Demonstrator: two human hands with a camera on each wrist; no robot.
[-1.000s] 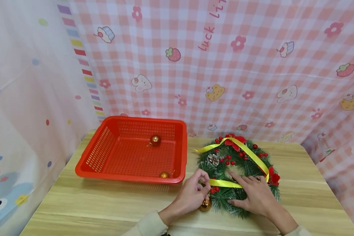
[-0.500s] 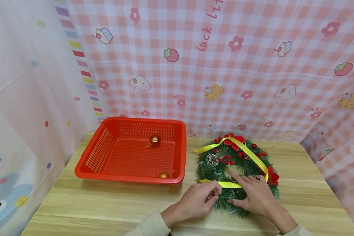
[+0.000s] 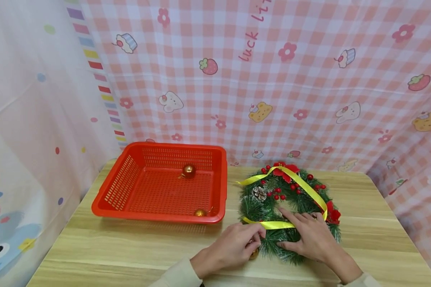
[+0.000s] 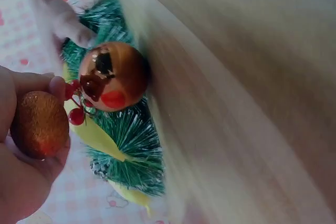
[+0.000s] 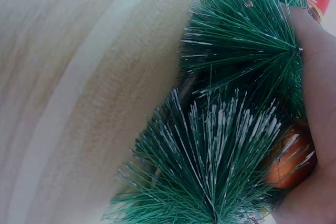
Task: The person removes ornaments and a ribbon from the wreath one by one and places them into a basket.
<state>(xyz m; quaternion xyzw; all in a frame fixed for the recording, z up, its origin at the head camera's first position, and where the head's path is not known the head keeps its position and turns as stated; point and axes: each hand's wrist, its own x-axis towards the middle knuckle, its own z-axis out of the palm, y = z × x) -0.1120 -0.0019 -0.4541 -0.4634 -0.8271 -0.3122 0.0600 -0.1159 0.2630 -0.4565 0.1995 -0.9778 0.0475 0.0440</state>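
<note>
Well beyond the fingers of the left hand, the pink checked cloth reads "luck"; a second word starts "li", cut off above. Nearer those fingers, small pink letters on the cloth are too tiny to read surely.

Beneath the fingers spreads a tabletop of pale, streaky wood grain. Beyond them, behind its far edge, hangs a pink-and-white checked cloth printed with strawberries, cupcakes, flowers and red lettering, which carries on round to the fingers' right. Well to their left hangs a whitish cloth with coloured dots and a blue cartoon figure, a strip of bright blocks running between the two cloths. The light is soft.
</note>
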